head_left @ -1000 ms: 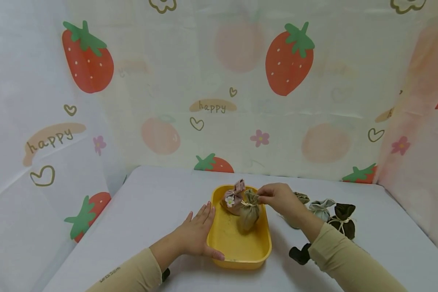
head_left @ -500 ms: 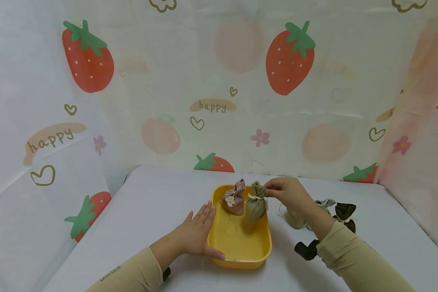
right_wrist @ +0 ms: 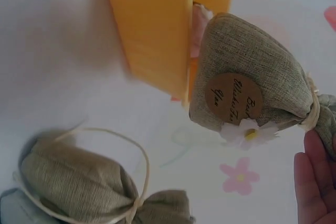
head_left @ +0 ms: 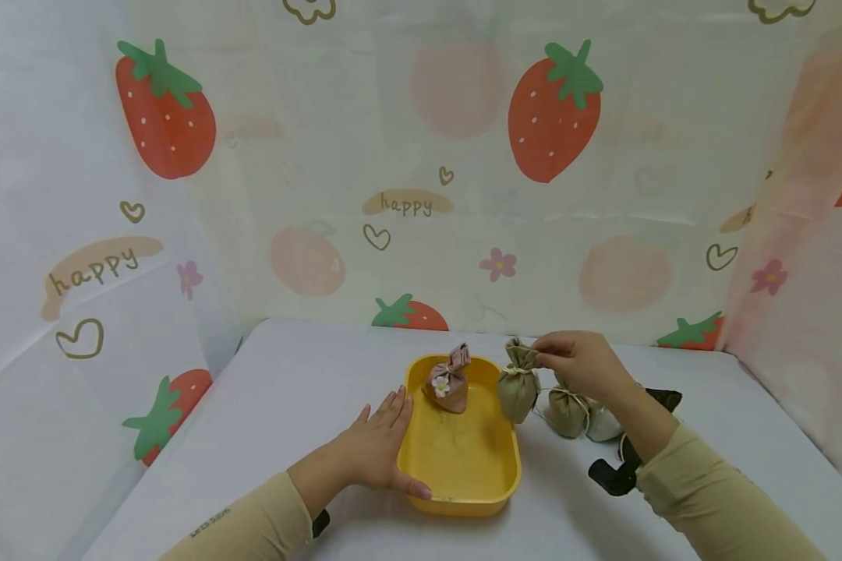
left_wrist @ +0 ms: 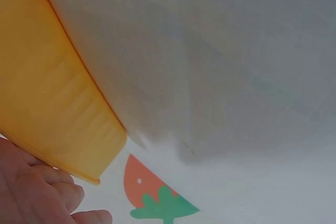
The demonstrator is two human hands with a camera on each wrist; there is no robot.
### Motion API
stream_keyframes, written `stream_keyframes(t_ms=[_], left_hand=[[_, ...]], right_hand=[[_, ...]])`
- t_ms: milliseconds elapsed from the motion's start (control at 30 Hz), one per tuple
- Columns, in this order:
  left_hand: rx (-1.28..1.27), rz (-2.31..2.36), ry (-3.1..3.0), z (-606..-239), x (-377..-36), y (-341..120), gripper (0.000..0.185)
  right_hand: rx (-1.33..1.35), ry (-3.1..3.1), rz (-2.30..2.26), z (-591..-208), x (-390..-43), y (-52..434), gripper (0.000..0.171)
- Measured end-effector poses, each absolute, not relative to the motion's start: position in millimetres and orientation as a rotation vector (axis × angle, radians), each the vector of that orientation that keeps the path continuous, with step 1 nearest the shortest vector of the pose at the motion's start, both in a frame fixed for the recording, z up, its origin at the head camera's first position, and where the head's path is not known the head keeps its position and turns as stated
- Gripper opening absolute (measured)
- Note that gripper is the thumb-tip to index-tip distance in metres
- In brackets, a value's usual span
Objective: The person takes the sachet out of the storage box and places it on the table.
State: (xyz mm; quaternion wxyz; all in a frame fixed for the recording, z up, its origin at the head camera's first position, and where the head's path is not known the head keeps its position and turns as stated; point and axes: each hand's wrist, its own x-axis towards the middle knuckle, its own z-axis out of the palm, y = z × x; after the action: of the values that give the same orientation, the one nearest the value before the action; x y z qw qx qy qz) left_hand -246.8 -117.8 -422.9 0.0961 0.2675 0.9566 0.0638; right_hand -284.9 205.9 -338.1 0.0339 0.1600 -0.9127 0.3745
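My right hand [head_left: 585, 365] pinches an olive-green drawstring pouch [head_left: 518, 397] by its gathered neck. The pouch hangs upright over the right rim of a yellow plastic tray [head_left: 456, 463]. A round brown label and a white flower show on the held pouch [right_wrist: 247, 51] in the right wrist view. Inside the tray, at its far left, sits a pink pouch [head_left: 446, 393] with a white flower. My left hand [head_left: 372, 452] lies against the tray's left side, fingers straight and thumb over the near left corner. In the left wrist view its fingertips touch the yellow wall [left_wrist: 52, 87].
Right of the tray stands a second olive pouch [head_left: 567, 414] with a loose cord. Beside it are a pale grey pouch [head_left: 603, 425] and a dark brown pouch [head_left: 665, 399], both partly behind the right arm. A black device [head_left: 612, 477] is at the right cuff.
My right hand has carried the olive pouch rightward and up, from inside the tray to over its right rim. The left hand, tray and pink pouch have stayed put.
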Motion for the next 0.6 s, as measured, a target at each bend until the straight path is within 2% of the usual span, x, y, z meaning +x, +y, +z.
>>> stream_keyframes(t_ms=[600], left_hand=[[0.767, 0.179, 2.85, -419, -242, -112, 0.127]], right_hand=[[0.462, -2.806, 1.007, -338, -274, 247, 0.022]])
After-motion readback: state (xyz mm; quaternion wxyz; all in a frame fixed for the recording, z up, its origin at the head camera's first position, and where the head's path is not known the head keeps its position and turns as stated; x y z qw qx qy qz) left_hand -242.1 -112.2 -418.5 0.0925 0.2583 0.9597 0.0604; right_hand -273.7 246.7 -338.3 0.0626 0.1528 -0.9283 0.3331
